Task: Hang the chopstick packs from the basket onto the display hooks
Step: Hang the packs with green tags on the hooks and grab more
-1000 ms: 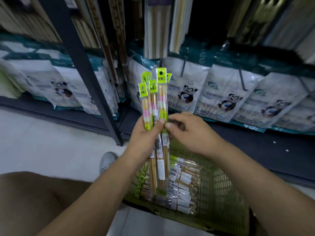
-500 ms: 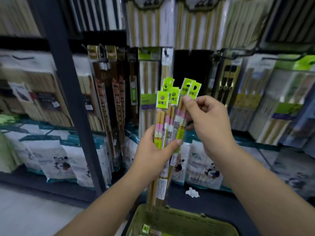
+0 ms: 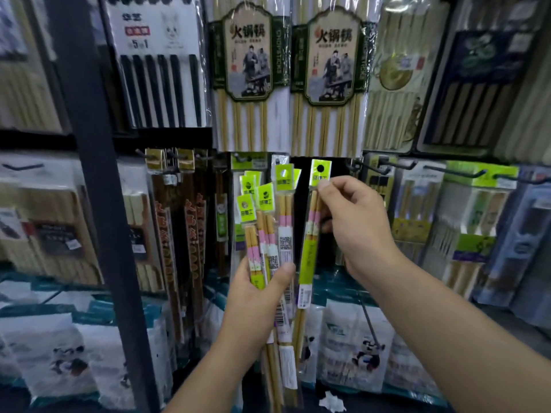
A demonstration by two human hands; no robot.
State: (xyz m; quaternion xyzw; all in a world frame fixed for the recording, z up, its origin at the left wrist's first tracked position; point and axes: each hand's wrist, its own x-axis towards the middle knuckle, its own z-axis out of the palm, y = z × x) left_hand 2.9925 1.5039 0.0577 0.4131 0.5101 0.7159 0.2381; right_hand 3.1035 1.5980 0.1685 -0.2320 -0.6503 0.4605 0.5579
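My left hand [image 3: 258, 296] grips a fanned bundle of chopstick packs [image 3: 269, 231], each with a lime-green header card and pink-banded sticks. My right hand [image 3: 354, 228] pinches a single chopstick pack [image 3: 313, 234] near its green header, held upright and apart from the bundle, in front of a dark gap in the display. The hole in its header shows just above my fingers. Bare display hooks [image 3: 372, 166] stick out to the right of that gap. The basket is out of view.
A dark upright shelf post [image 3: 98, 204] stands at the left. Large chopstick packs [image 3: 250, 70] hang above, brown packs [image 3: 179, 234] hang left of the bundle, panda-printed bags [image 3: 354, 347] fill the lower shelf. A crumpled white scrap [image 3: 332, 400] lies below.
My view rose from the basket to the hooks. Both hands lifted the packs, and my right hand drew one pack out of the bundle to the right.
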